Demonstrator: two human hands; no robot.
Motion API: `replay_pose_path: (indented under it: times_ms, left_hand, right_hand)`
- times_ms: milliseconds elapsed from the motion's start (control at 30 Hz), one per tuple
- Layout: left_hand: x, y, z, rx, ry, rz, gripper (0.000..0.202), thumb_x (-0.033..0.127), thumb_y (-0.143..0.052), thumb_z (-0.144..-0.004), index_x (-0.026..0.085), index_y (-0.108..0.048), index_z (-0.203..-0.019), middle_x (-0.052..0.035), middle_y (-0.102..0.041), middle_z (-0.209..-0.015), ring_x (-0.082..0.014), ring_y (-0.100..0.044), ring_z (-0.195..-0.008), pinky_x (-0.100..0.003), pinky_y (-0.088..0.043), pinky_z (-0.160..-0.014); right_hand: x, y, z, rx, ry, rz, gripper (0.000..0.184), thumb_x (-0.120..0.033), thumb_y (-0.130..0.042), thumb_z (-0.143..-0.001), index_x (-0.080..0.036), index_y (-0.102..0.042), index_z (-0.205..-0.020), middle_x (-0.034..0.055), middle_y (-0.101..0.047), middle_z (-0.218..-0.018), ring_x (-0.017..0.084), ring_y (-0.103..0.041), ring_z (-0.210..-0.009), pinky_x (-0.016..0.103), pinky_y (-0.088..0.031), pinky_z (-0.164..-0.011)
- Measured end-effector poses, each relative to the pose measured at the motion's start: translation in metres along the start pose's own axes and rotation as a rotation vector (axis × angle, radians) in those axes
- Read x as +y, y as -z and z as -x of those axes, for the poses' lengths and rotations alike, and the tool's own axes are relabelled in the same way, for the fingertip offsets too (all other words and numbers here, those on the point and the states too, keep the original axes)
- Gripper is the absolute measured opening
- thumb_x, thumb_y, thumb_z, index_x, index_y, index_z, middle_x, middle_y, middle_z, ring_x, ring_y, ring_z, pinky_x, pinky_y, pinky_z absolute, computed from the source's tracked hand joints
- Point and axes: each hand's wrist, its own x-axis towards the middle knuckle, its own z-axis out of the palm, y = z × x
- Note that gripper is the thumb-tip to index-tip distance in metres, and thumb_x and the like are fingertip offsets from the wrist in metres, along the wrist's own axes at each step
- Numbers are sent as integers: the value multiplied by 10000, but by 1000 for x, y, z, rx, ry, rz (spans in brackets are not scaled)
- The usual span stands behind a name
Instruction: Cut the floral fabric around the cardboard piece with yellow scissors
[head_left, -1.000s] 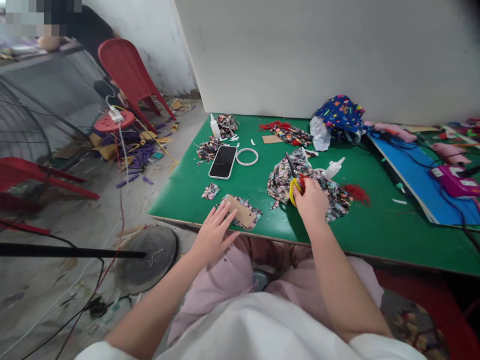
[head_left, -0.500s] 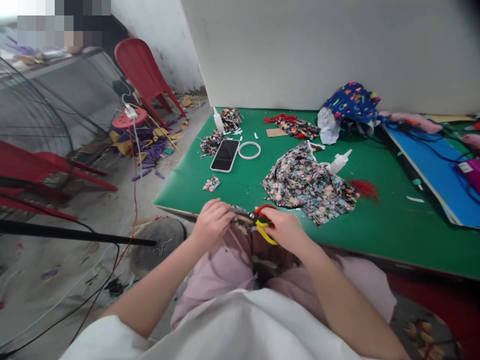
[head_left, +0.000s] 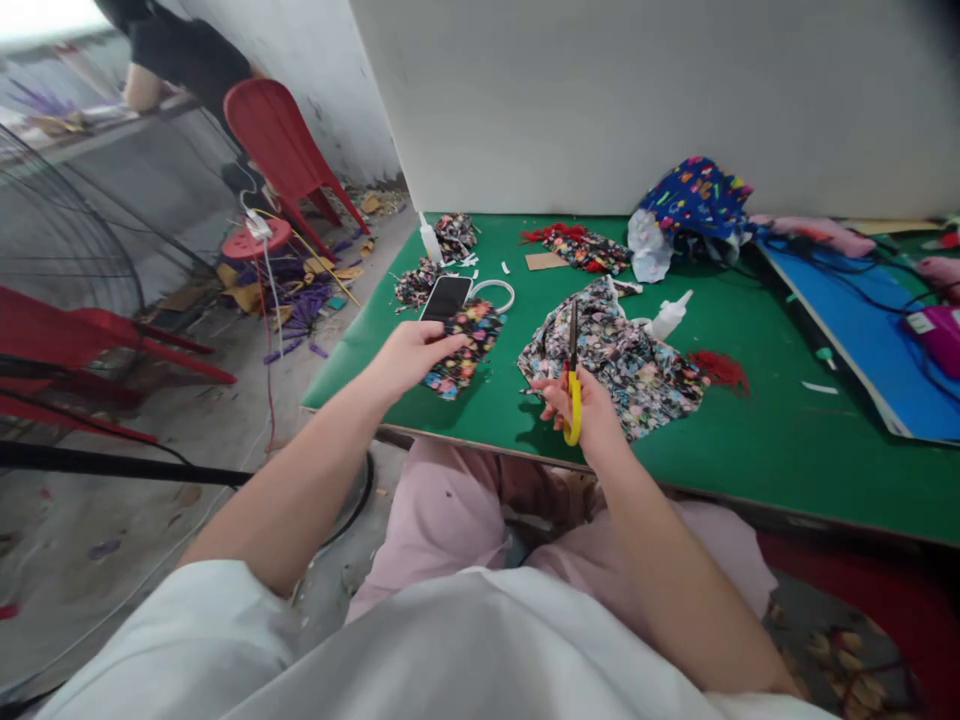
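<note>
Between the thumb and fingers of my left hand is a small piece of floral fabric, held over the green table and partly covering a phone. My right hand grips scissors by their yellow and red handles, with the dark blades pointing away from me and looking closed. Behind the scissors lies a larger crumpled floral cloth, with red threads at its right end. A white ring-shaped roll rests beside the phone.
White squeeze bottles stand or lean among fabric scraps. Bundled floral strips, a blue patterned cloth and a blue board with cables occupy the back and right. Red chairs and a person are at left.
Both hands have risen from above my lap to over the table and moved apart. The fabric piece is now in my left hand alone, and the scissors have swung to point away from me.
</note>
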Motion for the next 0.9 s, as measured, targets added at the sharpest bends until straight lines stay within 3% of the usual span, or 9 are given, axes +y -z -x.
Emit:
replay_pose_path:
  times_ms: [167, 267, 367, 467, 567, 667, 767, 900]
  left_hand:
    - [14, -58, 12, -167, 1, 1, 364, 474, -532, -745, 146, -548, -588, 44, -459, -501, -85, -415, -469, -211, -338, -455]
    - [8, -76, 19, -198, -34, -37, 402, 499, -478, -788, 140, -584, -640, 40, -491, -540, -87, -444, -511, -199, -354, -475]
    - [-12, -75, 42, -147, -72, -122, 430, 508, -412, -833, 151, -619, -712, 13, -558, -622, -108, -499, -584, -209, -395, -534]
    - [-41, -61, 87, -71, -100, -233, 378, 470, -417, -849, 170, -646, -878, -43, -631, -797, -143, -557, -724, -259, -445, -704]
    - [-73, -51, 137, -138, -138, -332, 295, 466, -553, -777, 211, -673, -865, -54, -646, -791, -165, -570, -743, -281, -462, -724]
    - [-104, -55, 170, -194, -145, -421, 322, 458, -585, -759, 229, -665, -972, -81, -648, -910, -209, -579, -853, -348, -474, -785]
    - [-127, -67, 177, -183, -106, -493, 293, 414, -520, -818, 197, -671, -945, -106, -630, -930, -233, -568, -888, -401, -466, -814]
    - [-133, -80, 162, -247, -64, -530, 285, 342, -450, -871, 177, -673, -805, -82, -630, -821, -196, -583, -811, -344, -482, -761]
  right_hand:
    - [-7, -16, -1, 97, -7, -73, 388, -491, -570, -674, -239, -294, -779, -7, -569, -802, 117, -589, -609, 206, -430, -415]
    - [-8, -18, -4, 184, -13, -91, 364, -416, -602, -655, -241, -304, -772, -59, -436, -665, 102, -531, -563, 219, -474, -447]
    - [-10, -15, -5, 226, -4, -100, 347, -384, -608, -649, -240, -315, -768, -69, -357, -644, 81, -456, -507, 232, -491, -446]
    - [-12, -9, -4, 239, 36, -26, 299, -407, -556, -696, -236, -329, -793, -48, -372, -691, 79, -454, -520, 242, -502, -465]
    - [-12, -1, -4, 267, 69, 122, 262, -434, -479, -755, -231, -374, -884, -14, -423, -754, 102, -502, -584, 264, -521, -512]
    - [-7, 4, -5, 281, 98, 201, 310, -461, -449, -781, -228, -395, -979, 18, -476, -828, 122, -544, -646, 278, -535, -546]
    - [-3, 6, -5, 289, 133, 181, 325, -467, -464, -779, -229, -402, -993, 27, -492, -868, 124, -556, -659, 285, -538, -558]
    - [-2, 8, -7, 324, 134, 95, 307, -462, -520, -749, -237, -412, -927, -1, -468, -806, 101, -531, -589, 277, -522, -519]
